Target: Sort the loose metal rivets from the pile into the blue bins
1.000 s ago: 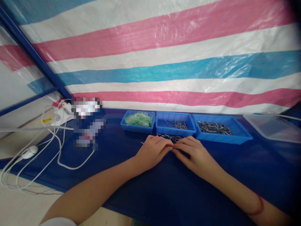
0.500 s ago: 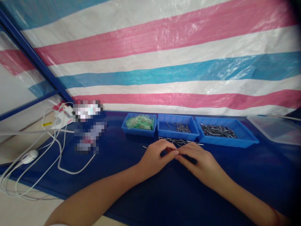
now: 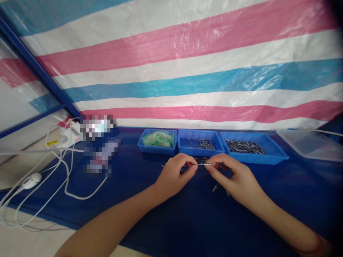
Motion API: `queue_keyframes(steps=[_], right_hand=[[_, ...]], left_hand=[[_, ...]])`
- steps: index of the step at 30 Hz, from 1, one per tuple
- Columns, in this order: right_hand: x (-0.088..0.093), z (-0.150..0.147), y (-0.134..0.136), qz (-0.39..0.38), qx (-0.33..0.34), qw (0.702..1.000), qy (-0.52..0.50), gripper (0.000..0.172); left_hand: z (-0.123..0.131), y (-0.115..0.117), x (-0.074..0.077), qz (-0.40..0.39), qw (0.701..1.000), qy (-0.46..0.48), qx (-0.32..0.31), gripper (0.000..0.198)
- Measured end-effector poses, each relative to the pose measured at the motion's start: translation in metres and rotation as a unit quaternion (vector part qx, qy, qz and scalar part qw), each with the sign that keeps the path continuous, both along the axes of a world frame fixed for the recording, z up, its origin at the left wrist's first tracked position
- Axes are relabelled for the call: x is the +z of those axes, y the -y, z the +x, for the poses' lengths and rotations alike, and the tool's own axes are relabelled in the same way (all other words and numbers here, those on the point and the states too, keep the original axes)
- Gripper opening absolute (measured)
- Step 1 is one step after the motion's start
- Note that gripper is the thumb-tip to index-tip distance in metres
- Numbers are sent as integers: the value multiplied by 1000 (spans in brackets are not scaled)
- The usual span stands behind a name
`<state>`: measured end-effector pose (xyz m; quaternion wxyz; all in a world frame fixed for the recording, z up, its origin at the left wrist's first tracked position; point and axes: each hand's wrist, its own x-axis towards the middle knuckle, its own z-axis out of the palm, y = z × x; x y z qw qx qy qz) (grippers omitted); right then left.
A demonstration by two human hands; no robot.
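Note:
Between my two hands a thin metal rod (image 3: 201, 164) runs level from side to side. My left hand (image 3: 174, 175) pinches its left end between thumb and fingertips. The thumb and forefinger of my right hand (image 3: 235, 175) grip its right end. More thin rods (image 3: 215, 187) stick out below the right hand; whether they are held in its other fingers or lie on the table, I cannot tell. Just behind the fingertips is a loose pile of dark metal rods (image 3: 199, 159) on the table, partly hidden by my hands.
Three blue bins stand in a row: one with green packets (image 3: 158, 139), one with short metal pins (image 3: 206, 144), one with darker rods (image 3: 243, 147). A clear plastic lid or tray (image 3: 308, 144) lies right. White cables (image 3: 66, 175) and blurred objects (image 3: 103, 155) are left on the blue table (image 3: 187, 221).
My fingertips, which were together, have moved apart, and the thin metal rod now shows between them. The rods under my right hand have come into clearer view.

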<state>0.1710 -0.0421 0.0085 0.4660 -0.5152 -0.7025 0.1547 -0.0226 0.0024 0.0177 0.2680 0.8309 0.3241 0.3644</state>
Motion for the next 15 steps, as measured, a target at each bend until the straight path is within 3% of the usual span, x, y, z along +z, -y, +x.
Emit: queue_keyframes(steps=[5,9,15], right_hand=[[5,-1,2,14,35,998,55,12],[6,2,0,7,48,995,83,18],[14,21,-8,74,-41,991,105,13]], left_hand=[[-1,-2,-4,10,996,-71,-49,18],[-3,-1,-5,26,989,-142,-35,21],[-10,-10,-2,79,970,-226,-27,24]])
